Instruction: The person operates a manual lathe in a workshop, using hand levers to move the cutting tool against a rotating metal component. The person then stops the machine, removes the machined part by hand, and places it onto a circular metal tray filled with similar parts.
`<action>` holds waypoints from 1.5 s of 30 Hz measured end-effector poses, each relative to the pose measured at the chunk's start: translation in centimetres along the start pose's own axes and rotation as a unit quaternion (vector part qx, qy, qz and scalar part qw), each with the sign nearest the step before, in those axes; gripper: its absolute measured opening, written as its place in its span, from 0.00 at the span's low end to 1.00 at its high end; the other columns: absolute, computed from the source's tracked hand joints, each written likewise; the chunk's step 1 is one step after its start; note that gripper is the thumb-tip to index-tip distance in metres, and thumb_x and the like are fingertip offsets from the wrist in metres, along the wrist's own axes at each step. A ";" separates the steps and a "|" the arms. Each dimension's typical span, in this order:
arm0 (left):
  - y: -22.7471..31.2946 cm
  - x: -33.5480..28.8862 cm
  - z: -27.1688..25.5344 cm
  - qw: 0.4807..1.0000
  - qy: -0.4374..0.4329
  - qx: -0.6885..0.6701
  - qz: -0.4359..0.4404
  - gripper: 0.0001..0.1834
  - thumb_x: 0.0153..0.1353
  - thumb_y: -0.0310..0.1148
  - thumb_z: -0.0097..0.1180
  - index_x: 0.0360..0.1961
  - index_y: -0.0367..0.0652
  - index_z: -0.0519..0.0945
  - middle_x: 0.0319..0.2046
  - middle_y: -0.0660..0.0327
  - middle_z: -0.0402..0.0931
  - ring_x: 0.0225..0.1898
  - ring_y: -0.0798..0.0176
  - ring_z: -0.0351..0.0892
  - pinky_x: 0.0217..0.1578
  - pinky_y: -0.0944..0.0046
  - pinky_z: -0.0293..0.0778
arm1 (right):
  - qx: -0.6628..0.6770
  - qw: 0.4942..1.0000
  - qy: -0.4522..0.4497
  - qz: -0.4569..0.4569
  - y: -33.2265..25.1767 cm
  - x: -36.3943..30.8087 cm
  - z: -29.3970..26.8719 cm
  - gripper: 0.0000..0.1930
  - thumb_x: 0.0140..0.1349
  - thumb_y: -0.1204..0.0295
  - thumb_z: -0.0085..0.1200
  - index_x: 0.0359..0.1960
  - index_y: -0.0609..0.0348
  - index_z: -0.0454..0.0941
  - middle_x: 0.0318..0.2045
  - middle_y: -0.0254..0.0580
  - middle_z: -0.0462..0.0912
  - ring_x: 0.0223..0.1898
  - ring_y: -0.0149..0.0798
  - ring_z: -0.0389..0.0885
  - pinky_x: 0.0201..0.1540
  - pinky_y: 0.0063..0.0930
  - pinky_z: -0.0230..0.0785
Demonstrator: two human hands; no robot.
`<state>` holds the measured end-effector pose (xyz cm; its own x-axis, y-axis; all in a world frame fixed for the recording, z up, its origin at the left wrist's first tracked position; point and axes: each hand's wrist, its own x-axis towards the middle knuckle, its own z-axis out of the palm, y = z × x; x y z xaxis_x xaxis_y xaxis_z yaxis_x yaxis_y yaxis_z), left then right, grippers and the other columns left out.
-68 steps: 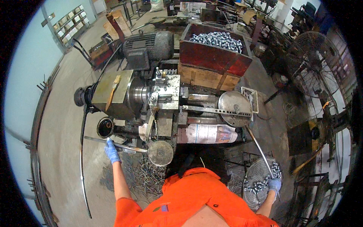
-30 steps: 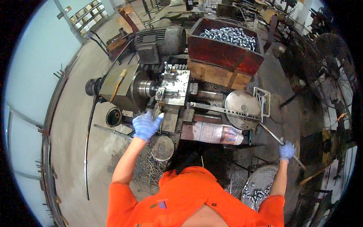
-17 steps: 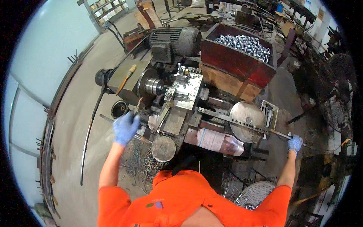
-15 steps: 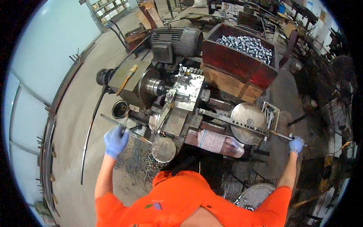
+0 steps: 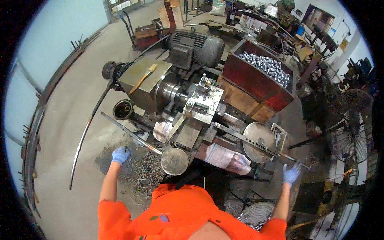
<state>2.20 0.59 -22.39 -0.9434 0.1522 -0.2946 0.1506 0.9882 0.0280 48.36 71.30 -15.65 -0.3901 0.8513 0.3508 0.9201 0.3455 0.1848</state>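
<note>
A small lathe stands before me, its round metal spindle (image 5: 171, 91) facing the tool block (image 5: 205, 100). My left hand (image 5: 121, 155), in a blue glove, is apart from the long steel lever rod (image 5: 128, 132) and above the shavings. Its fingers are curled together around something dark and small that I cannot make out. My right hand (image 5: 292, 173), also gloved, has its fingers spread beside the end of the right lever rod (image 5: 295, 159). That rod joins a flat bar with holes (image 5: 248, 140), which crosses a round metal disc (image 5: 259, 138).
A red metal bin (image 5: 256, 84) full of shiny metal parts sits on wood behind the lathe. A brush (image 5: 144, 79) lies on the headstock. Thin metal shavings (image 5: 148, 170) cover the floor at the left. A basket with parts (image 5: 258, 214) is low at the right.
My left hand has drawn back from the left lever rod toward me. My right hand has come off the right rod's end and opened. The view has shifted slightly.
</note>
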 end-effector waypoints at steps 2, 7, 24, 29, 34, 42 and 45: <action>1.7 3.0 -0.6 0.996 0.076 0.003 0.037 0.21 0.52 0.51 0.50 0.37 0.47 0.80 0.38 0.52 0.78 0.42 0.50 0.77 0.43 0.53 0.71 | 0.045 0.999 0.024 -0.007 0.0 -4.6 0.6 0.40 0.52 0.46 0.50 0.60 0.64 0.59 0.60 0.55 0.62 0.61 0.54 0.59 0.63 0.44 0.49; 5.0 8.2 -1.2 0.980 0.101 0.117 0.128 0.19 0.53 0.49 0.45 0.36 0.50 0.80 0.36 0.56 0.79 0.42 0.52 0.75 0.41 0.56 0.70 | 0.192 0.979 -0.062 0.024 0.4 -15.2 1.8 0.32 0.49 0.50 0.57 0.46 0.67 0.75 0.47 0.58 0.76 0.49 0.53 0.73 0.54 0.37 0.63; 4.5 9.0 2.7 0.982 -0.006 0.129 0.134 0.17 0.51 0.48 0.50 0.33 0.51 0.83 0.33 0.58 0.81 0.36 0.56 0.81 0.36 0.57 0.75 | 0.289 0.956 -0.053 -0.002 -6.3 -11.4 -8.7 0.20 0.45 0.56 0.64 0.26 0.65 0.80 0.26 0.51 0.81 0.30 0.47 0.80 0.38 0.34 0.71; 1.5 11.4 7.9 0.996 0.030 0.029 0.080 0.15 0.50 0.46 0.53 0.32 0.49 0.83 0.33 0.55 0.80 0.37 0.52 0.80 0.39 0.54 0.74 | 0.362 0.927 -0.017 -0.093 -12.0 -5.5 -14.7 0.14 0.50 0.63 0.61 0.26 0.64 0.80 0.23 0.47 0.81 0.27 0.45 0.80 0.35 0.30 0.70; -1.9 9.0 3.5 0.997 -0.022 0.003 0.078 0.22 0.52 0.49 0.52 0.39 0.43 0.79 0.38 0.48 0.78 0.41 0.45 0.77 0.42 0.53 0.73 | 0.444 0.861 -0.027 -0.245 -25.4 -1.8 -24.1 0.12 0.50 0.64 0.61 0.28 0.62 0.81 0.26 0.46 0.81 0.29 0.42 0.80 0.35 0.29 0.70; -12.7 2.2 -16.8 0.909 0.398 -0.122 -0.015 0.16 0.58 0.47 0.51 0.39 0.49 0.79 0.30 0.52 0.79 0.30 0.48 0.78 0.33 0.53 0.72 | 0.323 0.775 -0.020 -0.542 -46.3 -1.9 -30.5 0.24 0.54 0.47 0.47 0.30 0.56 0.82 0.33 0.47 0.81 0.39 0.47 0.77 0.47 0.40 0.64; -16.8 0.6 -16.9 0.907 0.413 -0.040 -0.067 0.20 0.59 0.52 0.46 0.37 0.49 0.79 0.29 0.52 0.78 0.29 0.48 0.78 0.31 0.52 0.72 | 0.171 0.806 -0.122 -0.553 -50.4 -2.5 -31.1 0.28 0.55 0.43 0.41 0.30 0.56 0.82 0.30 0.48 0.82 0.36 0.49 0.79 0.50 0.39 0.61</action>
<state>-5.93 -15.64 -6.91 -0.8556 -0.0396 0.5161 0.0285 0.9920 0.1234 1.79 39.50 2.73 -0.9984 -0.0148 -0.0546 -0.0138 0.9997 -0.0183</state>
